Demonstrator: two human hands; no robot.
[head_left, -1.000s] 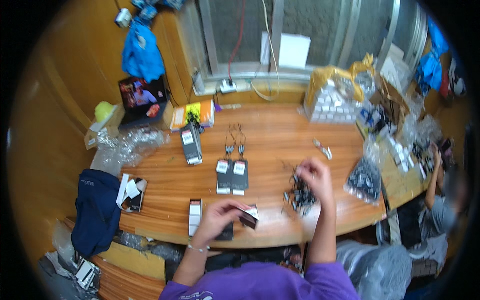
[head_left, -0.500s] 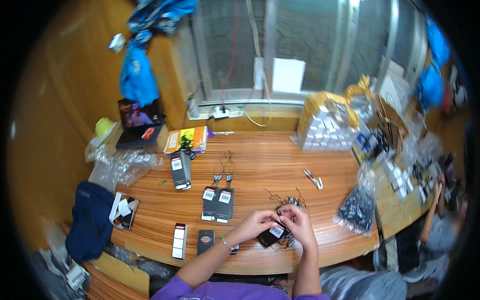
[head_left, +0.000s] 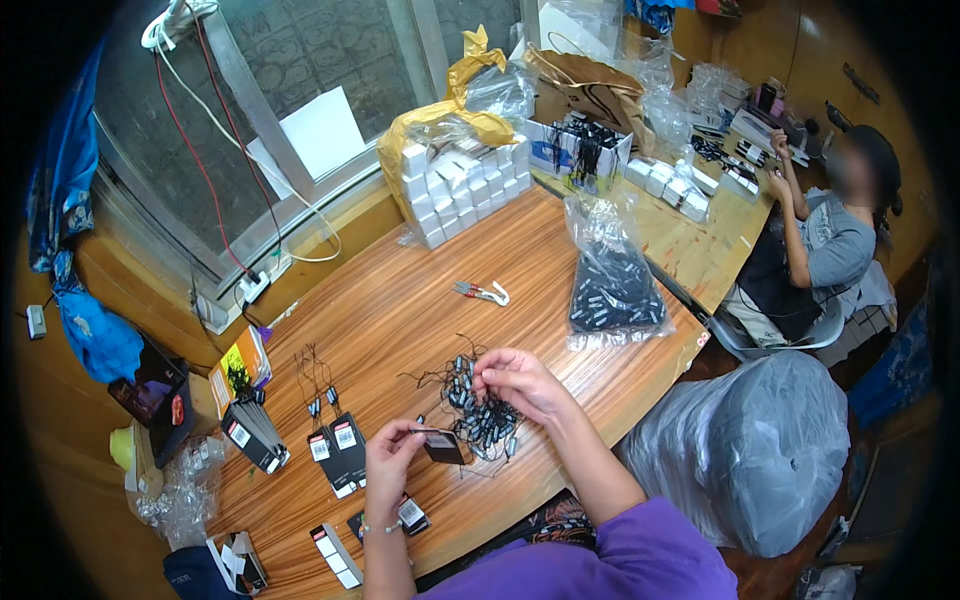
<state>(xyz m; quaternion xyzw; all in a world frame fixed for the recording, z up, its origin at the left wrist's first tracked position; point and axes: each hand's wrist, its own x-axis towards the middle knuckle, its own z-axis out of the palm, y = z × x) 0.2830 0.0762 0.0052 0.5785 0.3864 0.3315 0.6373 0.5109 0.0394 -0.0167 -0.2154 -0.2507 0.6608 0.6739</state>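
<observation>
At the left of the striped brown wooden table (head_left: 390, 320) leans a stack of long dark-grey cardboard tags (head_left: 258, 437). Next, two dark-grey cardboard tags with white stickers (head_left: 338, 452) lie side by side, black strings trailing from their tops; a passing sleeve or forearm could probably knock them askew. The left hand (head_left: 393, 458) clamps a small black rectangular card (head_left: 444, 447) at its left edge, held up off the table between thumb and fingers. That edge grip looks slight, so a tug could twist the card or pull it free. Just right of it sits a loose pile of thin black cords with small grey fittings (head_left: 488, 428); the cords cross one another, so lifting one may drag others or tighten a knot. The right hand (head_left: 528, 387) bends inward over the pile, wrist raised, forearm slanting up from the lower right, thumb and fingertips close together; whether they pinch a cord I cannot tell.
</observation>
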